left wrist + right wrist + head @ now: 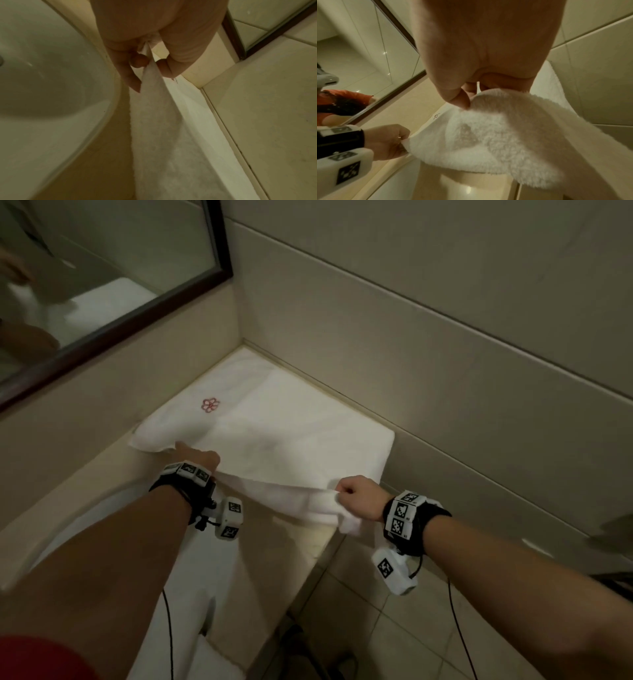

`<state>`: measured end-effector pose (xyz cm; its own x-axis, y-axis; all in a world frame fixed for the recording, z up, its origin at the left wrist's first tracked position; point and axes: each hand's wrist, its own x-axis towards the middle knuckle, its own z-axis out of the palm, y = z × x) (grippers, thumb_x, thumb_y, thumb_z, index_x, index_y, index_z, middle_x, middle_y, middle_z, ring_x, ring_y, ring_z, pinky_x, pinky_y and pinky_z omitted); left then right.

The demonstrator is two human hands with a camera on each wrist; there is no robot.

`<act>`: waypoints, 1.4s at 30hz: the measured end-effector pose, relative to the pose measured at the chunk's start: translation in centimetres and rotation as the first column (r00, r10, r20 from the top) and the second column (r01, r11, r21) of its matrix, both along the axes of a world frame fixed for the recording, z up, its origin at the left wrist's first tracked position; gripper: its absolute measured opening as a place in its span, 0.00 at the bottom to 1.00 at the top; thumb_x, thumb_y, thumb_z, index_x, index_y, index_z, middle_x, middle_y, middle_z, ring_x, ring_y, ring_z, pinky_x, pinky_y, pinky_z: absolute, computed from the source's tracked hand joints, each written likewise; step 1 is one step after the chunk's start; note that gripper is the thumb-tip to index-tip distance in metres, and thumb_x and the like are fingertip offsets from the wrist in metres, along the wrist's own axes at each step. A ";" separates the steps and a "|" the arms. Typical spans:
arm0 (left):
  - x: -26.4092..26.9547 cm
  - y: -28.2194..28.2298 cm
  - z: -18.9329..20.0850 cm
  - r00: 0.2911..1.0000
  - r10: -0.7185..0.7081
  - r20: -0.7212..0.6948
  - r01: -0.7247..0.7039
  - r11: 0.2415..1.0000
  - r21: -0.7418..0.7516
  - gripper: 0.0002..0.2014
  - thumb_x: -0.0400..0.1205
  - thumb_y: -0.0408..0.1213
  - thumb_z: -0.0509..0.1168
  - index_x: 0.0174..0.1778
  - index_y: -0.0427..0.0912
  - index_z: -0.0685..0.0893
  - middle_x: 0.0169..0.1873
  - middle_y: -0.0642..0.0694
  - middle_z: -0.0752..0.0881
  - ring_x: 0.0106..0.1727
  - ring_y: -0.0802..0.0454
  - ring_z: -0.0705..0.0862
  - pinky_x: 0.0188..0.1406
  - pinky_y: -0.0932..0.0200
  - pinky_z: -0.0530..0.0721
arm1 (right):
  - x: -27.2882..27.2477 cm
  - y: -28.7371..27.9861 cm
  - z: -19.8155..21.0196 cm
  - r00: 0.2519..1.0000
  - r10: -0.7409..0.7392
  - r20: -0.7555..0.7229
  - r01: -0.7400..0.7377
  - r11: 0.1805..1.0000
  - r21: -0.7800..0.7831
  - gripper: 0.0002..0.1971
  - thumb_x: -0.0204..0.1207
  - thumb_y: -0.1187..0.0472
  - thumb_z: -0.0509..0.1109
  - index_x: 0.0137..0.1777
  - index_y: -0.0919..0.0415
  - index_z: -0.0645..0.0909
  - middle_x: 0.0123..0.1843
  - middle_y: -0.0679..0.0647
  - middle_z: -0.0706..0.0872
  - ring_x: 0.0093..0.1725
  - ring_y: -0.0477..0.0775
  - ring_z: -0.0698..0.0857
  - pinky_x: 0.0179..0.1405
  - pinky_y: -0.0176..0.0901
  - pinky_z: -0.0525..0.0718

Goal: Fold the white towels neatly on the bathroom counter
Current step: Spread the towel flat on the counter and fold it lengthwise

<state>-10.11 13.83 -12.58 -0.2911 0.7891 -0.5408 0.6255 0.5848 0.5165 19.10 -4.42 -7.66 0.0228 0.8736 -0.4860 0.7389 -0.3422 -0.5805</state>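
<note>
White terry: your towel (274, 436) lies spread over the right end of the table (102, 474), filling the far right corner where the two tiled walls meet.
Long axis: the sheet's length runs from that far corner back toward you; its near edge is lifted off the table and stretched crosswise between your hands.
Emblem: a small red flower mark (210, 404) sits on the towel's left part, near the back edge of the table.
Left grip: your left hand (202, 458) pinches the near-left end of the raised edge; the left wrist view shows thumb and fingers (138, 61) clamped on the cloth, which runs away from them in a taut fold.
Right grip: your right hand (356, 496) is curled tight around the near-right corner, out past the table's front right corner, with a loose tail of terry hanging below the fist.
Basin: a pale sink (42, 81) is set into the table just left of the towel, apart from it.
Mirror: a dark-framed mirror (120, 313) hangs on the wall behind the table's left part.
</note>
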 end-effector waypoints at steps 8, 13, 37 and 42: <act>2.9 1.3 2.3 0.964 -0.132 -0.232 0.121 0.991 -0.061 0.44 0.78 0.35 0.61 0.84 0.35 0.40 0.84 0.41 0.40 0.81 0.33 0.59 0.77 0.43 0.68 | 2.0 2.4 0.1 1.000 0.011 -0.021 -0.011 1.000 -0.010 0.07 0.78 0.66 0.64 0.40 0.59 0.81 0.40 0.51 0.81 0.42 0.50 0.78 0.43 0.39 0.74; 5.9 3.5 3.5 0.962 -0.156 -0.224 0.157 0.988 -0.014 0.44 0.79 0.36 0.61 0.84 0.33 0.40 0.84 0.41 0.39 0.82 0.36 0.59 0.74 0.43 0.73 | 3.9 3.7 -0.4 0.999 0.017 -0.032 -0.017 1.000 -0.014 0.08 0.78 0.69 0.63 0.44 0.57 0.80 0.43 0.51 0.81 0.43 0.50 0.78 0.44 0.37 0.72; 22.2 11.4 2.2 0.944 -0.312 -0.107 0.321 0.944 0.075 0.41 0.81 0.40 0.63 0.86 0.39 0.47 0.85 0.50 0.38 0.78 0.39 0.68 0.74 0.48 0.71 | 16.5 9.7 -5.7 0.969 -0.245 0.019 0.246 0.969 -0.029 0.12 0.77 0.70 0.61 0.45 0.51 0.79 0.42 0.54 0.84 0.41 0.55 0.83 0.37 0.37 0.74; 20.8 11.6 1.0 0.935 -0.355 0.001 0.354 0.933 0.063 0.38 0.81 0.43 0.65 0.85 0.43 0.54 0.85 0.50 0.42 0.81 0.40 0.64 0.74 0.47 0.73 | 15.8 9.8 -5.4 0.958 -0.287 0.000 0.287 0.958 0.008 0.12 0.79 0.69 0.60 0.50 0.52 0.81 0.43 0.51 0.83 0.40 0.52 0.81 0.36 0.35 0.73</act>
